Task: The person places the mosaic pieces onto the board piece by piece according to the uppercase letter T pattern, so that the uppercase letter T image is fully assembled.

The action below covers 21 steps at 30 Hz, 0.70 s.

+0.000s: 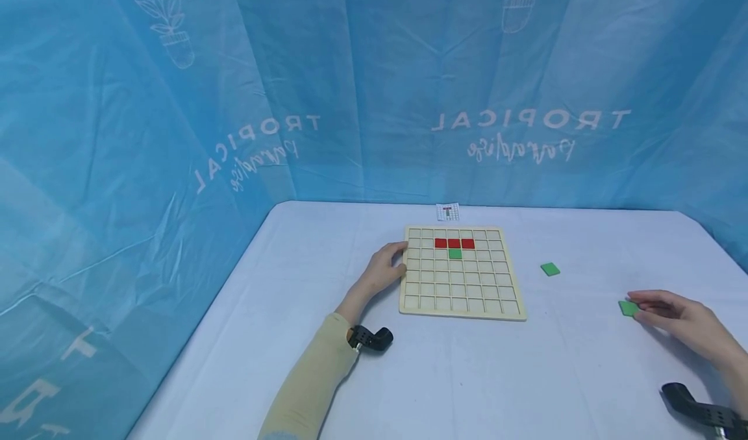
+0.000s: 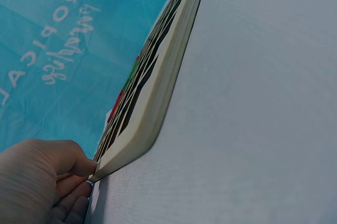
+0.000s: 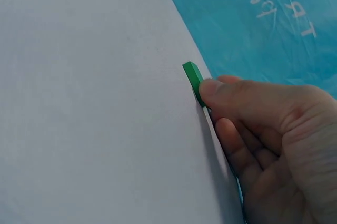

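Note:
A square wooden grid board [image 1: 461,315] lies flat on the table, with a row of three red tiles [image 1: 454,243] and one green tile [image 1: 455,254] just below the middle one. My left hand [image 1: 382,268] holds the board's left edge; in the left wrist view the thumb and fingers [image 2: 79,161] close on that edge. Well to the right of the board, my right hand [image 1: 680,317] pinches a green square tile [image 1: 628,308] between thumb and fingers. The right wrist view shows this tile [image 3: 192,79] tilted, close to the tabletop; whether it touches is unclear.
Another green tile [image 1: 550,269] lies loose between the board and my right hand. Behind the board is a small printed card [image 1: 447,212] with a grid pattern. White cloth [image 1: 467,375] covers the table, and a blue curtain [image 1: 386,89] hangs along its back and left.

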Each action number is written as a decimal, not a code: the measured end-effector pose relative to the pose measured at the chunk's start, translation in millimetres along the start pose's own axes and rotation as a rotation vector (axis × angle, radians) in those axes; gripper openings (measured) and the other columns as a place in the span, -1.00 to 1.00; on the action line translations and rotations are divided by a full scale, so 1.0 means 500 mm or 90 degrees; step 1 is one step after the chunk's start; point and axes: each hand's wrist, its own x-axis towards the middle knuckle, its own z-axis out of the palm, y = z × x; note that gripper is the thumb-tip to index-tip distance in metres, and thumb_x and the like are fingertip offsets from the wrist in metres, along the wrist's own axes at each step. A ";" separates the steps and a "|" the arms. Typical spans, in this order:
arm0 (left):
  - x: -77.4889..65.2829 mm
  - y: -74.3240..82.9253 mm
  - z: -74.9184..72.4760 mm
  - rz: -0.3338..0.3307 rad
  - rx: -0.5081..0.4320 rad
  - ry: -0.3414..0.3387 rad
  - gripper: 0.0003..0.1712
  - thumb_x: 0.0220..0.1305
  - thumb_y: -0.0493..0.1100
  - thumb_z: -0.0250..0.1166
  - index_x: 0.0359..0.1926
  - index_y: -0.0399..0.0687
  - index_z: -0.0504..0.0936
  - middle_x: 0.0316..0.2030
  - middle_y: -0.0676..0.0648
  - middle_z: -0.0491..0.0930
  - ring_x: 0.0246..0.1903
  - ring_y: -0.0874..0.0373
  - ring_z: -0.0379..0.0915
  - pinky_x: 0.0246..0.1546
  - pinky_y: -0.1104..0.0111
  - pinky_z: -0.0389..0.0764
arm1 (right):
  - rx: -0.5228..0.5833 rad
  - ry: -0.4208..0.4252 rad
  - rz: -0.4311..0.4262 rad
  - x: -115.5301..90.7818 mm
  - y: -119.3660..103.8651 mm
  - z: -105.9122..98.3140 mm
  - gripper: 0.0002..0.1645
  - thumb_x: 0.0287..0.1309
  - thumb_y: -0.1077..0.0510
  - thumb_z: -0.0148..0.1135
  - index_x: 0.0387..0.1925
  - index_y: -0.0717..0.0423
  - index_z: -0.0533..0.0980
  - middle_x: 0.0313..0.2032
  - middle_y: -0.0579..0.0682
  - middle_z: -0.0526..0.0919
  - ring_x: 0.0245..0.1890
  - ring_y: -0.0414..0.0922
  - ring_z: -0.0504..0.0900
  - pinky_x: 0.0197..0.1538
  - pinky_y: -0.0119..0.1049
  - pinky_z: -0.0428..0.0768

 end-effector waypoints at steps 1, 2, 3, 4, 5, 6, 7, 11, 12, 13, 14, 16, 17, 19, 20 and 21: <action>0.000 -0.001 0.000 0.001 -0.001 0.000 -0.35 0.20 -0.27 0.13 0.34 -0.18 0.28 0.28 -0.13 0.31 0.31 0.05 0.14 0.31 0.27 0.18 | -0.002 0.006 0.002 -0.001 0.001 0.001 -0.30 0.19 -0.14 0.22 0.16 0.30 0.40 -0.04 -0.11 0.52 -0.30 -0.75 0.29 -0.31 -0.63 0.49; 0.000 -0.001 0.001 0.001 -0.001 0.000 -0.35 0.20 -0.27 0.13 0.34 -0.18 0.28 0.28 -0.13 0.31 0.31 0.05 0.14 0.31 0.27 0.18 | 0.002 0.002 0.003 -0.001 0.003 0.000 -0.28 0.19 -0.13 0.22 0.17 0.33 0.39 -0.01 -0.04 0.53 -0.30 -0.76 0.27 -0.31 -0.63 0.49; 0.000 -0.001 0.001 0.003 -0.001 0.000 -0.35 0.20 -0.27 0.13 0.34 -0.18 0.28 0.28 -0.13 0.31 0.31 0.05 0.14 0.31 0.27 0.18 | 0.002 -0.001 0.004 -0.001 0.003 0.000 -0.29 0.19 -0.11 0.22 0.17 0.33 0.38 0.01 0.05 0.52 -0.29 -0.77 0.26 -0.30 -0.64 0.49; 0.000 -0.001 0.001 0.003 -0.002 0.001 -0.35 0.20 -0.27 0.13 0.34 -0.18 0.28 0.28 -0.13 0.31 0.31 0.05 0.14 0.31 0.27 0.18 | 0.001 -0.006 0.005 -0.001 0.003 0.000 -0.30 0.20 -0.09 0.22 0.18 0.34 0.37 0.04 0.14 0.51 -0.29 -0.77 0.25 -0.29 -0.65 0.49; 0.000 -0.001 0.001 0.003 -0.002 0.002 -0.36 0.20 -0.27 0.13 0.34 -0.18 0.28 0.28 -0.13 0.32 0.31 0.05 0.14 0.31 0.27 0.18 | 0.002 -0.012 0.004 -0.001 0.003 -0.001 -0.30 0.21 -0.07 0.22 0.19 0.35 0.36 0.08 0.24 0.47 -0.28 -0.77 0.23 -0.29 -0.65 0.49; 0.000 -0.001 0.001 0.004 -0.003 0.003 -0.36 0.20 -0.27 0.13 0.34 -0.18 0.28 0.27 -0.13 0.32 0.31 0.05 0.15 0.31 0.27 0.18 | 0.000 -0.014 0.000 -0.001 0.002 -0.001 -0.32 0.21 -0.04 0.22 0.18 0.36 0.36 0.10 0.28 0.46 -0.28 -0.78 0.22 -0.29 -0.64 0.49; 0.000 0.000 0.001 0.004 -0.004 0.003 -0.36 0.20 -0.28 0.13 0.34 -0.19 0.28 0.27 -0.13 0.32 0.31 0.05 0.15 0.31 0.27 0.18 | -0.004 -0.012 -0.004 -0.001 0.002 -0.001 -0.34 0.21 -0.02 0.23 0.18 0.36 0.37 0.09 0.29 0.46 -0.28 -0.77 0.22 -0.29 -0.64 0.49; -0.002 0.000 0.000 0.004 -0.007 0.002 -0.36 0.20 -0.28 0.13 0.34 -0.18 0.28 0.27 -0.13 0.32 0.30 0.05 0.15 0.31 0.27 0.18 | -0.024 0.023 -0.020 -0.005 -0.001 0.000 -0.39 0.20 0.01 0.25 0.14 0.35 0.41 0.00 0.10 0.54 -0.30 -0.76 0.25 -0.33 -0.64 0.49; -0.002 0.000 0.000 0.004 -0.006 0.002 -0.36 0.20 -0.27 0.13 0.34 -0.18 0.28 0.27 -0.13 0.32 0.30 0.05 0.15 0.31 0.27 0.18 | -0.030 0.039 -0.023 -0.006 -0.002 0.000 -0.40 0.20 0.02 0.25 0.13 0.34 0.42 -0.03 0.07 0.54 -0.31 -0.76 0.25 -0.34 -0.64 0.48; -0.001 0.000 0.000 0.004 -0.005 0.001 -0.36 0.21 -0.28 0.13 0.34 -0.18 0.28 0.27 -0.13 0.32 0.31 0.05 0.15 0.31 0.27 0.18 | -0.029 0.050 -0.020 -0.007 -0.003 -0.001 -0.40 0.20 0.01 0.25 0.13 0.35 0.42 -0.04 0.08 0.54 -0.32 -0.75 0.25 -0.35 -0.64 0.48; -0.001 0.000 0.000 0.003 -0.005 0.001 -0.36 0.20 -0.27 0.12 0.34 -0.18 0.28 0.27 -0.12 0.32 0.31 0.06 0.15 0.31 0.28 0.18 | -0.031 0.063 -0.017 -0.007 -0.003 -0.002 -0.40 0.20 0.01 0.25 0.13 0.35 0.42 -0.05 0.09 0.55 -0.33 -0.75 0.25 -0.36 -0.64 0.48; -0.001 0.001 -0.001 0.004 -0.003 0.000 -0.36 0.20 -0.27 0.12 0.34 -0.18 0.28 0.28 -0.13 0.32 0.31 0.06 0.14 0.31 0.28 0.18 | -0.034 0.087 -0.004 -0.007 -0.002 -0.006 -0.40 0.22 0.02 0.23 0.14 0.35 0.41 -0.04 0.18 0.53 -0.34 -0.74 0.24 -0.38 -0.63 0.47; -0.001 0.001 -0.001 0.004 -0.003 0.000 -0.36 0.20 -0.28 0.12 0.34 -0.18 0.28 0.28 -0.13 0.31 0.31 0.06 0.14 0.31 0.28 0.18 | -0.029 0.097 0.004 -0.005 0.000 -0.010 -0.39 0.23 0.02 0.22 0.16 0.35 0.40 -0.02 0.23 0.51 -0.34 -0.72 0.24 -0.39 -0.63 0.47; -0.001 0.001 -0.001 0.005 -0.005 -0.001 -0.35 0.20 -0.28 0.12 0.34 -0.18 0.28 0.28 -0.13 0.31 0.31 0.05 0.14 0.31 0.28 0.18 | -0.017 0.116 0.001 0.002 0.010 -0.019 -0.41 0.25 0.04 0.19 0.16 0.37 0.38 -0.04 0.00 0.53 -0.33 -0.72 0.25 -0.37 -0.66 0.47; -0.002 0.001 -0.002 0.006 -0.006 -0.001 -0.35 0.20 -0.28 0.12 0.34 -0.19 0.28 0.28 -0.14 0.31 0.31 0.05 0.13 0.31 0.27 0.18 | -0.015 0.126 -0.003 0.007 0.019 -0.023 -0.42 0.26 0.05 0.18 0.17 0.36 0.38 -0.06 -0.07 0.51 -0.31 -0.72 0.26 -0.36 -0.68 0.47; -0.002 0.001 -0.002 0.006 -0.007 -0.002 -0.35 0.20 -0.28 0.12 0.34 -0.19 0.28 0.28 -0.14 0.30 0.31 0.04 0.13 0.31 0.27 0.18 | -0.006 0.133 -0.009 0.013 0.029 -0.028 -0.42 0.27 0.05 0.17 0.18 0.36 0.37 -0.06 -0.15 0.49 -0.29 -0.71 0.27 -0.34 -0.70 0.47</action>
